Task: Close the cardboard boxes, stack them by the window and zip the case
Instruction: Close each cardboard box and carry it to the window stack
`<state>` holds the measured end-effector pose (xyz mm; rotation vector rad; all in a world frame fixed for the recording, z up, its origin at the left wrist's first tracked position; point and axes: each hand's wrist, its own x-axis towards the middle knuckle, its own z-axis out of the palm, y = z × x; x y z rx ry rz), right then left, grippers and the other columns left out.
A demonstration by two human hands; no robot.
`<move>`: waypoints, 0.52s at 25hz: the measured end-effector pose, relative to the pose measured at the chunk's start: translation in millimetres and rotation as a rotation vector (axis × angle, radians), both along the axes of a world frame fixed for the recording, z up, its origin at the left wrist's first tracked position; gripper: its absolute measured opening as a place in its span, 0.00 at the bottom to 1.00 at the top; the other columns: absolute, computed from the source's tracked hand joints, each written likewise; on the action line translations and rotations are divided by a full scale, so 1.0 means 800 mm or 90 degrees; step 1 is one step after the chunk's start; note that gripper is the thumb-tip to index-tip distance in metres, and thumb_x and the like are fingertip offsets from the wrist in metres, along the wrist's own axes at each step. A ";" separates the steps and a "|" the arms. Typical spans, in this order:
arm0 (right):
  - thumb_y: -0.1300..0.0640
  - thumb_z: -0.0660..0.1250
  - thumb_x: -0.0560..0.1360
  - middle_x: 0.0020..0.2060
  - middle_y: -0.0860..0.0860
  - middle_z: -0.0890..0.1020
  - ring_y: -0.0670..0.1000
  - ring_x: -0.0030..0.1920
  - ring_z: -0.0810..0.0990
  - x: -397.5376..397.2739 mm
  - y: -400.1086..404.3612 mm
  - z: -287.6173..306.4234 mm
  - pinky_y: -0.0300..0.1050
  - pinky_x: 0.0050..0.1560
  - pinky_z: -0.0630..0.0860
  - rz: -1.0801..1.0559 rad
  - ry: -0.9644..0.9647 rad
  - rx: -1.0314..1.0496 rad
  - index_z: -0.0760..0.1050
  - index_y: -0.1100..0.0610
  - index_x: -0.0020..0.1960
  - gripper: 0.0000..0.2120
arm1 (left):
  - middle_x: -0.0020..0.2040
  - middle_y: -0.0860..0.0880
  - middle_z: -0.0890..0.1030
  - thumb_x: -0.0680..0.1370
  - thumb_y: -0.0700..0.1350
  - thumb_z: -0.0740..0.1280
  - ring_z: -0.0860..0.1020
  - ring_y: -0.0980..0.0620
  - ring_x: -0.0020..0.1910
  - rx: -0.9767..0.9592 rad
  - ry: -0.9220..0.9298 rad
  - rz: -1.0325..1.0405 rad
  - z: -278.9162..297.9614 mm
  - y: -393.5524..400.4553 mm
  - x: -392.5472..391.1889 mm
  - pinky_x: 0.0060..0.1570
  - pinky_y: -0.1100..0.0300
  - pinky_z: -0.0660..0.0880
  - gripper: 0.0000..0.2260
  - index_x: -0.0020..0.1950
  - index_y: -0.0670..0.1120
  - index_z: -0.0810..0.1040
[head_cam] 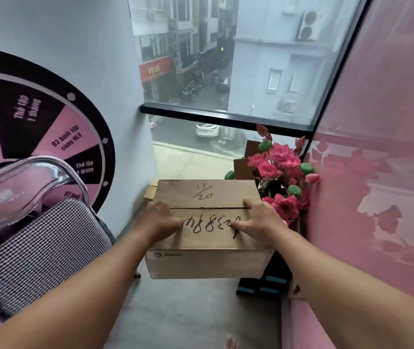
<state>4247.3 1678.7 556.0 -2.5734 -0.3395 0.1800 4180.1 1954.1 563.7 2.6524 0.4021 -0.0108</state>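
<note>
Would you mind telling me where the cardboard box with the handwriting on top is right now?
The cardboard box sits centre frame in the head view, by the window, pink flowers at its right, both hands pressing on its closed flaps.

The box sits on the floor in front of the window. The left hand rests on the left part of its top, and the right hand on the right part. The flowers stand just to its right, by the wall. The chair is on the left, with the wheel on the wall behind it.
</note>
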 end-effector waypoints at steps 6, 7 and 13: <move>0.32 0.75 0.63 0.58 0.58 0.77 0.58 0.61 0.75 0.210 0.051 -0.015 0.45 0.55 0.69 0.040 0.014 0.031 0.75 0.50 0.66 0.37 | 0.50 0.44 0.80 0.70 0.57 0.72 0.78 0.42 0.52 0.012 -0.014 0.041 -0.004 0.050 0.184 0.46 0.57 0.73 0.18 0.48 0.43 0.79; 0.32 0.76 0.63 0.57 0.57 0.76 0.58 0.60 0.75 0.238 0.059 -0.014 0.44 0.54 0.69 0.045 0.017 0.037 0.74 0.49 0.65 0.37 | 0.49 0.44 0.79 0.70 0.57 0.72 0.78 0.43 0.51 0.003 -0.008 0.051 -0.001 0.057 0.206 0.47 0.56 0.74 0.17 0.47 0.44 0.78; 0.29 0.74 0.62 0.56 0.55 0.78 0.57 0.57 0.77 0.402 0.129 -0.019 0.44 0.51 0.69 0.095 0.026 0.031 0.75 0.44 0.64 0.35 | 0.46 0.44 0.78 0.69 0.55 0.71 0.77 0.43 0.48 -0.025 0.014 0.114 -0.005 0.122 0.347 0.44 0.56 0.72 0.14 0.41 0.45 0.75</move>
